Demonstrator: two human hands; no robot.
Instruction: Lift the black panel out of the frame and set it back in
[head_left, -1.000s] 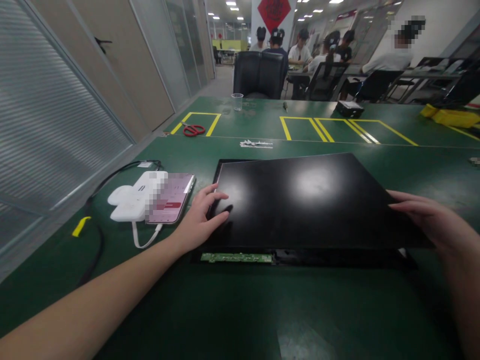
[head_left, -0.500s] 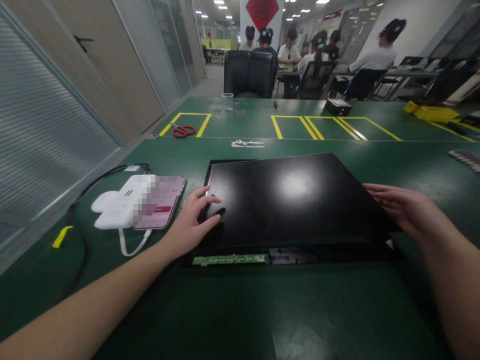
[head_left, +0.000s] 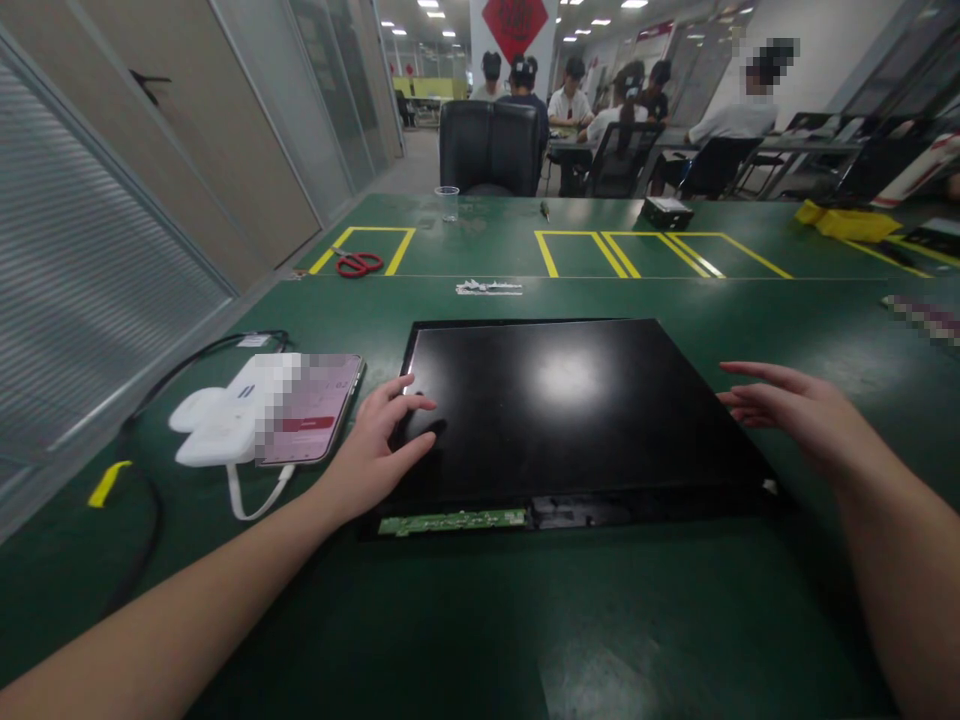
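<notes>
A glossy black display panel (head_left: 555,430) lies in a dark frame (head_left: 600,513) on the green table. Along the frame's near edge, a green circuit board (head_left: 454,521) shows at the left. My left hand (head_left: 386,440) rests at the panel's left edge, fingers spread, with the fingertips over the surface. Just off the panel's right edge is my right hand (head_left: 795,410); its fingers are stretched out and nothing is in them.
Left of the panel lie a phone (head_left: 322,410), a white device (head_left: 225,420) and a black cable (head_left: 154,520). Farther back are red scissors (head_left: 360,264), small white pieces (head_left: 487,288), a clear cup (head_left: 448,204) and a small black box (head_left: 666,213). Several people sit beyond a black chair (head_left: 489,150).
The panel's raised right side has come down into the frame. My right hand has let go of its edge and sits slightly apart from it. My left hand stays at the left edge.
</notes>
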